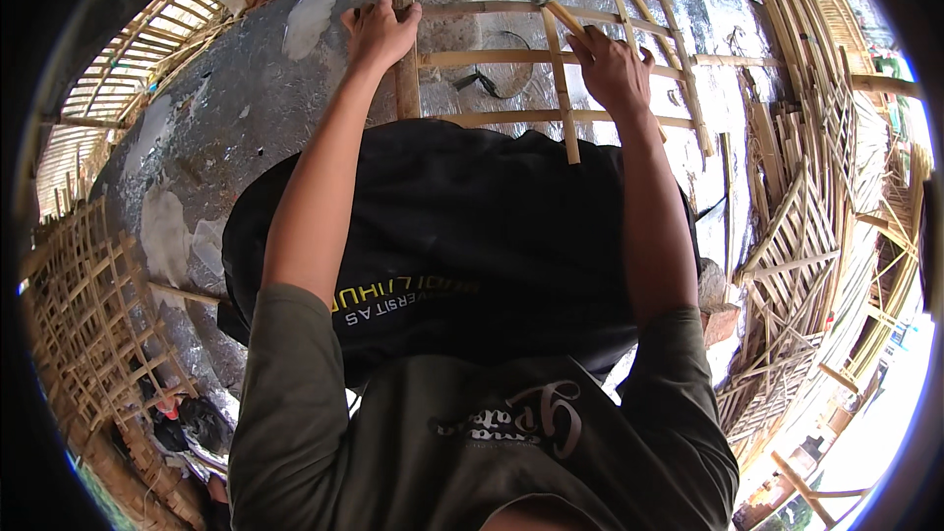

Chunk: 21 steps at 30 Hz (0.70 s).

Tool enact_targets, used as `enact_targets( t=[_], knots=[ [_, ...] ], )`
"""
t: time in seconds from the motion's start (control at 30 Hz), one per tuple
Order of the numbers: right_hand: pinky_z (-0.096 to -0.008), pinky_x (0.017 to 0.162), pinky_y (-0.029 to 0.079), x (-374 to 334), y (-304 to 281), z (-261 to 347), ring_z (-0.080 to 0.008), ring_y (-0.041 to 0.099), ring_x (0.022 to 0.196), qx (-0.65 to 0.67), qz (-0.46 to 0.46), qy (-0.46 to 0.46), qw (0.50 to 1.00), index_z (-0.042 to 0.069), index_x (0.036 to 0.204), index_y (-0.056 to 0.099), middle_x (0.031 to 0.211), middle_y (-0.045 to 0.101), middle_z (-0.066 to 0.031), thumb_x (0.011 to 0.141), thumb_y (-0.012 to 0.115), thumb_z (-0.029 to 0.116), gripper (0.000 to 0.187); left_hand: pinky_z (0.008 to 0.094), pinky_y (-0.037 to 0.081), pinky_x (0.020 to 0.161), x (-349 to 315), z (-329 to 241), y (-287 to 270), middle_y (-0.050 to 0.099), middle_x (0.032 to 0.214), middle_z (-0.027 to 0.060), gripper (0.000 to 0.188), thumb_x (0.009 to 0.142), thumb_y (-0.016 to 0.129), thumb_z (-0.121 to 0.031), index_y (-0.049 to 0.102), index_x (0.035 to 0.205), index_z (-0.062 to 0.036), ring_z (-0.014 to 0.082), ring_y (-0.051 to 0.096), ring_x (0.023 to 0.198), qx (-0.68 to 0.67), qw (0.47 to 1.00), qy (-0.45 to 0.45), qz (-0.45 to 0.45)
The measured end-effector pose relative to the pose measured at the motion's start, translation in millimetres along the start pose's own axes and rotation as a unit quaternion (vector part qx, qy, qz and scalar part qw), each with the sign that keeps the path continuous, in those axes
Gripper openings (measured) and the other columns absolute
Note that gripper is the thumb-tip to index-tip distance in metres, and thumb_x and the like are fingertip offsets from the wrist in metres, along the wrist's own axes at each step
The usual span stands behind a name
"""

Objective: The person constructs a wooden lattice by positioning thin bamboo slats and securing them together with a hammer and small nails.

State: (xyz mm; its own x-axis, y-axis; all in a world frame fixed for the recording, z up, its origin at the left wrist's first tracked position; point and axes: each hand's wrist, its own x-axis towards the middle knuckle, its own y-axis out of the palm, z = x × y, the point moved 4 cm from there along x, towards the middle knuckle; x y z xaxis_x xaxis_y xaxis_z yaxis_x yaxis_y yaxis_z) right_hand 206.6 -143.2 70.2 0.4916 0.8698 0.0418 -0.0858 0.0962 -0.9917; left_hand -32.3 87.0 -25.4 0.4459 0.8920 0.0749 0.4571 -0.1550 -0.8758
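Observation:
A lattice of bamboo strips [472,58] lies in front of me, its strips crossing at wide gaps. My left hand [382,33] has its fingers curled over the thicker upright bamboo slat [406,79] on the lattice's left side. Gripped in my right hand [617,74] is a hammer [563,17] with a pale wooden handle and a shiny, rounded metal head. The head is just above a crossing of two strips; whether it touches them I cannot tell. Fingertips of both hands are partly hidden.
Black cloth [492,226] covers my lap. Grey, shiny sheeting [246,88] spreads over the ground under the lattice. Bamboo panels [796,226] and long strips are stacked at the right, another lattice [88,305] at the left. A wire loop [529,79] lies beneath the strips.

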Motion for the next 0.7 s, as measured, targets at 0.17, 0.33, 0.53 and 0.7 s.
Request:
enact_targets(
  t=[0.17,0.33,0.53,0.7],
  knots=[
    [-0.0648,0.104,0.030,23.2,-17.7,-1.2,-0.0338,0.068,0.102,-0.029,0.026,0.007,0.999,0.018,0.110,0.063,0.095,0.073,-0.0128,0.102,0.047,0.046,0.034,0.0564,0.042,0.102,25.9,-13.4,-5.7,0.057,0.130,0.0223,0.066,0.090,0.053,-0.061,0.061,0.121,-0.0029,0.0425,0.037,0.130,0.002,1.000,-0.008,-0.002],
    [-0.0665,0.102,0.031,46.9,-24.3,-8.6,-0.0320,0.067,0.106,-0.048,0.013,-0.007,0.999,0.020,0.116,0.062,0.101,0.073,-0.0098,0.102,0.048,0.047,0.034,0.0510,0.037,0.107,44.7,-39.1,-15.5,0.058,0.131,0.0218,0.072,0.088,0.054,-0.064,0.061,0.125,-0.0028,0.0395,0.039,0.131,-0.010,0.999,-0.021,-0.024],
    [-0.0671,0.103,0.030,45.7,-17.4,0.4,-0.0316,0.060,0.117,-0.035,-0.018,-0.015,0.999,0.020,0.118,0.061,0.107,0.071,-0.0100,0.100,0.053,0.047,0.033,0.0510,0.039,0.104,50.9,-42.3,-42.7,0.062,0.123,0.0172,0.064,0.090,0.058,-0.059,0.064,0.119,-0.0031,0.0384,0.044,0.125,0.010,0.990,0.045,-0.136],
    [-0.0670,0.103,0.031,28.6,-2.1,-4.2,-0.0299,0.063,0.112,-0.015,-0.040,-0.025,0.999,0.019,0.115,0.062,0.103,0.071,-0.0093,0.098,0.058,0.043,0.030,0.0510,0.040,0.101,34.4,-66.2,-74.5,0.063,0.117,0.0142,0.058,0.089,0.062,-0.054,0.067,0.114,-0.0021,0.0376,0.047,0.118,0.032,0.950,0.162,-0.266]
  ],
)
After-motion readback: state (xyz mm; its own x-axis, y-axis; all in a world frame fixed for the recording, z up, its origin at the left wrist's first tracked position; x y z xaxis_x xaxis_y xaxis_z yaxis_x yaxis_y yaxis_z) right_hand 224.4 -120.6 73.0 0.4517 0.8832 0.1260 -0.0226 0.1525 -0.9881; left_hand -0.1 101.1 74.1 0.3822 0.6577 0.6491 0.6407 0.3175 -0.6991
